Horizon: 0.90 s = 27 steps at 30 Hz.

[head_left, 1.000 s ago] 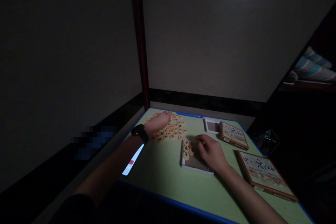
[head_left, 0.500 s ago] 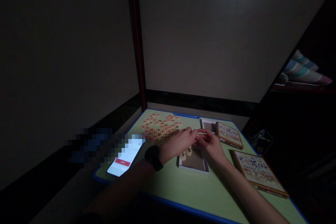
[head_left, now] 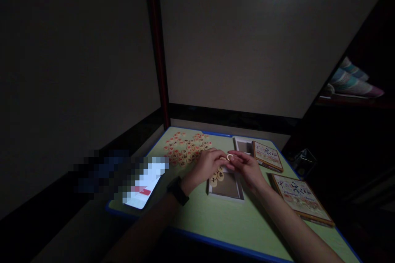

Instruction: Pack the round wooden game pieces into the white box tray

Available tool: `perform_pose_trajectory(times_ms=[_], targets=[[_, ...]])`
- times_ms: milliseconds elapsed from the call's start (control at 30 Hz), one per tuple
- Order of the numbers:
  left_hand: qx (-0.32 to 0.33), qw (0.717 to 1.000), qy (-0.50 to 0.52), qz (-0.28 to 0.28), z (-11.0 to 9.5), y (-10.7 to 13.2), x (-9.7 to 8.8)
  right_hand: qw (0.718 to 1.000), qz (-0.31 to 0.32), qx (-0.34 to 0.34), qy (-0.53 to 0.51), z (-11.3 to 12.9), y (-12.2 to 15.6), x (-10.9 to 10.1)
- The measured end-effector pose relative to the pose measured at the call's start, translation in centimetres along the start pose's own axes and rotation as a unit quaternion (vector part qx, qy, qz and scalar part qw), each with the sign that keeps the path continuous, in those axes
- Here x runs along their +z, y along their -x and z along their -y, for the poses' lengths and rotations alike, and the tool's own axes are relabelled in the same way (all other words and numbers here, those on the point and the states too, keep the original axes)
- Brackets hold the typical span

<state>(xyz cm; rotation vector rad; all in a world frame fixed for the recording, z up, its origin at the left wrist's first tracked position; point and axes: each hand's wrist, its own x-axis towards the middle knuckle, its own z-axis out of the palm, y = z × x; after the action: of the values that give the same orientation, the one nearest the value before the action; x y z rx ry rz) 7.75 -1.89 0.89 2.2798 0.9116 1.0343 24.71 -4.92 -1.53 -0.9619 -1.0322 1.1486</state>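
My left hand (head_left: 207,163) and my right hand (head_left: 247,167) meet over the far end of a shallow grey box tray (head_left: 230,189) on the green table (head_left: 212,218). Between their fingertips is a round pale game piece (head_left: 230,157); both hands pinch at it, and I cannot tell which one bears it. A few round pieces (head_left: 217,176) with dark marks lie in the tray's far left corner. A heap of loose round pieces (head_left: 185,148) with red and black marks lies beyond my left hand. A black watch (head_left: 178,189) sits on my left wrist.
A lit phone (head_left: 142,185) lies at the table's left edge. A second open tray (head_left: 242,146) and a printed box lid (head_left: 267,155) stand at the far right; another printed lid (head_left: 300,198) lies nearer on the right. Walls close in behind and to the left.
My left hand left the heap of pieces and came right to meet my right hand over the tray. The right hand lifted off the tray, and a piece now sits between the fingertips.
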Motion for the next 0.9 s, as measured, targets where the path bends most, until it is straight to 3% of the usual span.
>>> perform_pose_trajectory(times_ms=[133, 300, 400, 533, 633, 700, 800, 900], targets=[[-0.053, 0.987, 0.15, -0.021, 1.1, -0.3, 0.2, 1.0, -0.001, -0.002, 0.002, 0.1, -0.1, -0.1], [-0.119, 0.952, 0.283, -0.013, 2.0, -0.2, 0.4, 1.0, 0.016, 0.006, 0.013, 0.2, 0.0, 0.1], [-0.134, 0.944, 0.302, -0.015, 2.5, 0.0, 0.4, 0.999, 0.019, 0.002, 0.028, 0.1, -0.1, 0.3], [-0.109, 0.951, 0.287, -0.024, 3.3, 0.2, 0.5, 0.998, 0.01, -0.008, 0.055, 0.0, -0.1, 0.3], [-0.115, 0.94, 0.32, -0.015, 3.4, 0.2, 0.5, 0.992, -0.004, -0.041, 0.121, 0.3, 0.1, 0.4], [-0.137, 0.922, 0.361, -0.007, 3.3, 0.2, 0.5, 0.973, -0.006, -0.108, 0.205, 0.7, 0.4, 0.5], [-0.162, 0.894, 0.417, 0.014, 2.8, 0.3, 0.4, 0.922, 0.022, -0.221, 0.317, 0.9, 0.9, 0.7], [-0.162, 0.888, 0.429, 0.024, 2.4, 0.5, 0.2, 0.875, 0.063, -0.281, 0.39, 0.8, 1.3, 0.9]])
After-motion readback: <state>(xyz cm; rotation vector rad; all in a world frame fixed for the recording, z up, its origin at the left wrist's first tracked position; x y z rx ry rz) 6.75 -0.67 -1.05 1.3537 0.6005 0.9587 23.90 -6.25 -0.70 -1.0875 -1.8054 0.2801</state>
